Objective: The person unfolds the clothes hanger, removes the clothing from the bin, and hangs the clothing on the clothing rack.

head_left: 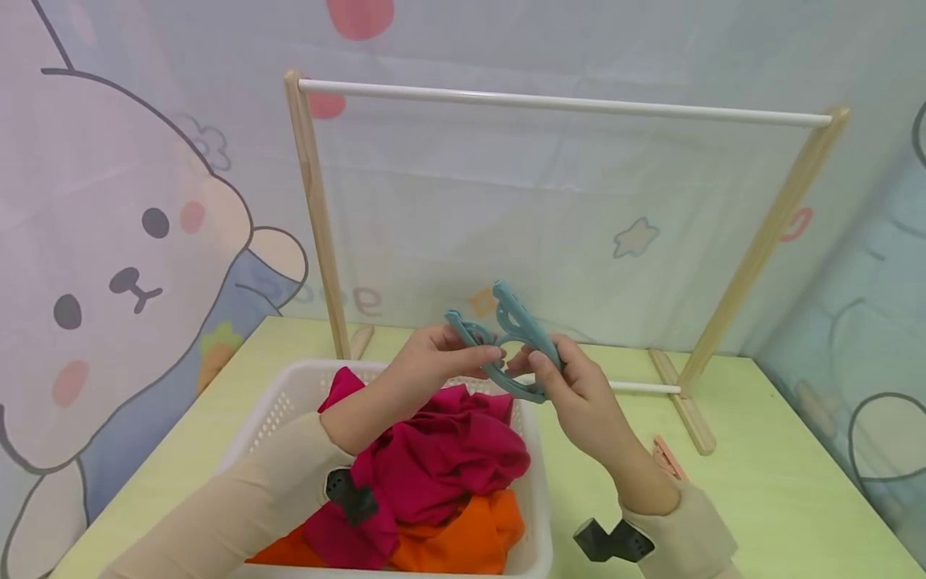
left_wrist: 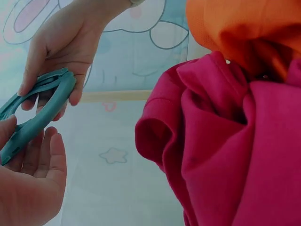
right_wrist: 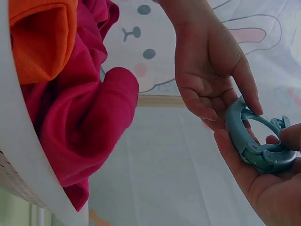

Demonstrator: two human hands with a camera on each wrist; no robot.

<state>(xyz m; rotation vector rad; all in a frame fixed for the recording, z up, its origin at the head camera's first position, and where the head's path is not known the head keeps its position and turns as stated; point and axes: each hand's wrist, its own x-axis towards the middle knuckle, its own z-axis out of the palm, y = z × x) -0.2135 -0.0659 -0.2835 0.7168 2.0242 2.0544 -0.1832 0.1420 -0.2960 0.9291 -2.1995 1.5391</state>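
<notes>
A blue-green folding plastic piece, like a folded hanger (head_left: 528, 322), is held between both hands above the basket's back right corner. My left hand (head_left: 441, 358) pinches its left part with thumb and fingers. On its right part, the thumb and fingers of my right hand (head_left: 582, 394) are curled round it. In the left wrist view the blue-green piece (left_wrist: 47, 110) spans both hands; the right wrist view shows it (right_wrist: 242, 129) with its jointed end near the fingers. Some fingertips are hidden behind it.
A white basket (head_left: 538, 515) holds magenta cloth (head_left: 441, 450) and orange cloth (head_left: 470, 539). Behind stands a rack with a white bar (head_left: 564, 103) and wooden posts (head_left: 767, 241). A small pink-orange object (head_left: 667, 458) lies on the table (head_left: 781, 482), right of the basket, partly behind my right wrist.
</notes>
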